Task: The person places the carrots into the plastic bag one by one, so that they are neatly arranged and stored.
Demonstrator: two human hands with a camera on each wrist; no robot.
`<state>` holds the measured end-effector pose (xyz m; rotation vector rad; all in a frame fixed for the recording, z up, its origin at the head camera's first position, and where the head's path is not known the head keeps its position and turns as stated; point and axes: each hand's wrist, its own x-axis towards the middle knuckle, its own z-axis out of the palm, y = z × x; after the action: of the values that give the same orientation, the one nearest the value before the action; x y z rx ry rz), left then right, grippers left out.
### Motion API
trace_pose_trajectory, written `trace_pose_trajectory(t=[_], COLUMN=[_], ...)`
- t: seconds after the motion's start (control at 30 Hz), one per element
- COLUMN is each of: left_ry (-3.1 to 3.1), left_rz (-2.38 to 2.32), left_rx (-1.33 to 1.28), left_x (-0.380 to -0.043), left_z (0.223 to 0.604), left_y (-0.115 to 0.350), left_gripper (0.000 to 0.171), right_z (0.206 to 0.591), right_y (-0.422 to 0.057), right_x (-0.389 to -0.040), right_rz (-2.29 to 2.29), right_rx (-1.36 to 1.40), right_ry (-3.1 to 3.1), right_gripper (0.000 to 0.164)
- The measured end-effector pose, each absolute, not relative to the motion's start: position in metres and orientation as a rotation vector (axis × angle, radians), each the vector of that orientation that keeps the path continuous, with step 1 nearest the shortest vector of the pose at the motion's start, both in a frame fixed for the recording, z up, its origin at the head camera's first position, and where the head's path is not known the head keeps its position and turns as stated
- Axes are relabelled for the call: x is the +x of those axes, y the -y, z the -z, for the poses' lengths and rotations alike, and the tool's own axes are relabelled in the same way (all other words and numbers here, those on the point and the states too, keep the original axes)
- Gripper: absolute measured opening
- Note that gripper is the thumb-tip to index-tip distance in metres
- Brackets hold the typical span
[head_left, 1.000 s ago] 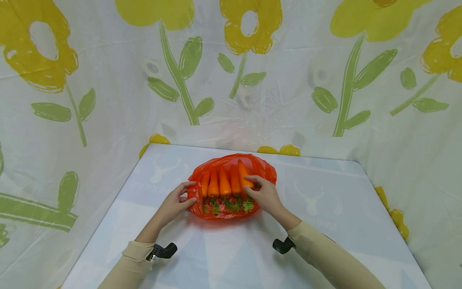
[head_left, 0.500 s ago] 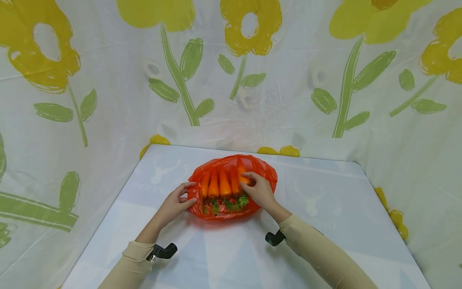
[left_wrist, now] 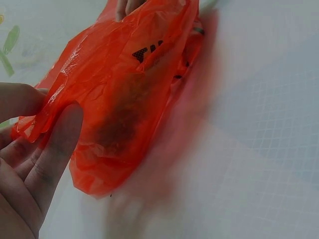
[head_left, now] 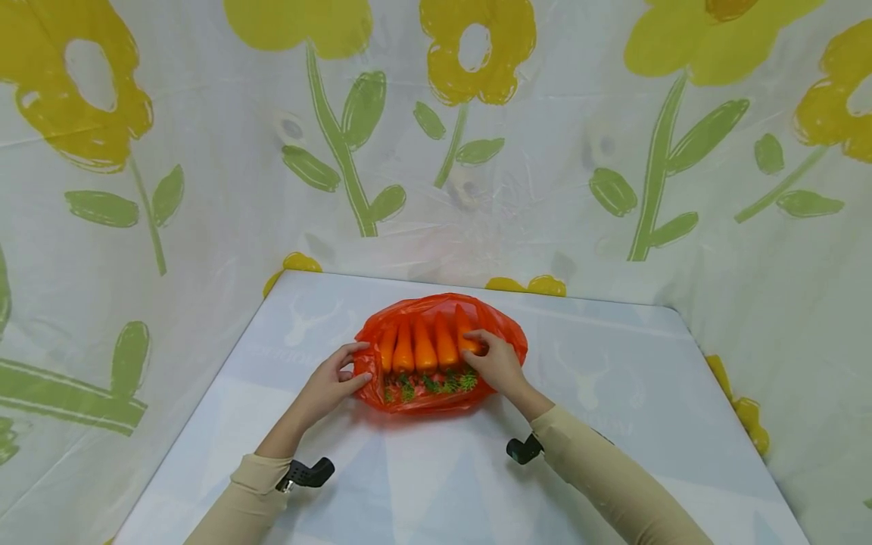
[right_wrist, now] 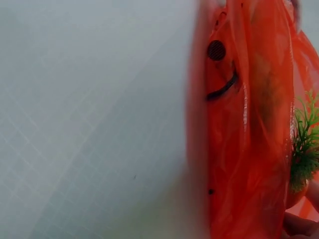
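Observation:
A red plastic bag (head_left: 373, 390) lies on its side in the head view, its mouth spread toward me. Several orange carrots (head_left: 425, 352) stand side by side in it, green tops toward me. My left hand (head_left: 329, 390) pinches the bag's left edge; in the left wrist view, the bag's film (left_wrist: 124, 74) is folded between thumb and fingers. My right hand (head_left: 502, 369) reaches into the mouth and grips the rightmost carrot (head_left: 465, 325) by its thick end. The right wrist view shows only a little of that hand (right_wrist: 301, 226), beside a carrot's green top (right_wrist: 305, 149).
The bag rests toward the back of a white table (head_left: 436, 469) with pale blue patterns. Behind and beside the table hangs a white curtain (head_left: 545, 189) with yellow flowers. Each wrist wears a black camera mount (head_left: 309, 474).
My right hand has moved left and then slightly back right, holding the rightmost carrot, which shifted with it. The bag's right edge bulges slightly farther out. My left hand stays in place.

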<state>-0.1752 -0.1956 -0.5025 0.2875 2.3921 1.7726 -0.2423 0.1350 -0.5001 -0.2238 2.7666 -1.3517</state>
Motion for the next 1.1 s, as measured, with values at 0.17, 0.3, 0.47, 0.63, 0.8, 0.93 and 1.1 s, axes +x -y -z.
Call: trace_pose_trajectory(t=[0.17, 0.3, 0.47, 0.63, 0.8, 0.93, 1.1], left_ry=[-2.384, -2.381, -2.374, -2.371, -2.378, -2.383, -2.373], left_rz=[-1.778, -1.782, -1.787, -1.792, -1.790, -1.779, -1.787], left_rx=[0.290, 0.283, 0.289, 0.308, 0.305, 0.292, 0.300], left_x=[-0.1739, -0.1731, -0.1738, -0.1742, -0.1750, -0.1753, -0.1746], left_z=[0.5025, 0.5030, 0.5042, 0.5056, 0.5053, 0.5045, 0.5045], left_y=[0.1960, 0.1961, 0.1958, 0.1963, 0.1964, 0.1963, 0.1975], left_gripper=[0.057, 0.057, 0.057, 0.057, 0.058, 0.058, 0.058], right_z=[0.5029, 0.5043, 0.5062, 0.5077, 0.5082, 0.5080, 0.5066], right_y=[-0.1352, -0.1360, -0.1376, -0.1390, -0.1390, -0.1387, -0.1382], right_x=[-0.2444, -0.2452, -0.2453, -0.2447, -0.2434, -0.2420, -0.2388], right_rz=[1.307, 1.273, 1.239, 1.235, 1.221, 1.220, 1.209], right_rx=[-0.223, -0.223, -0.214, -0.232, -0.258, -0.264, -0.241], right_ry=[-2.762, -2.756, -2.750, -2.745, -2.758, -2.766, -2.782], right_gripper=[0.039, 0.040, 0.041, 0.042, 0.043, 0.043, 0.044])
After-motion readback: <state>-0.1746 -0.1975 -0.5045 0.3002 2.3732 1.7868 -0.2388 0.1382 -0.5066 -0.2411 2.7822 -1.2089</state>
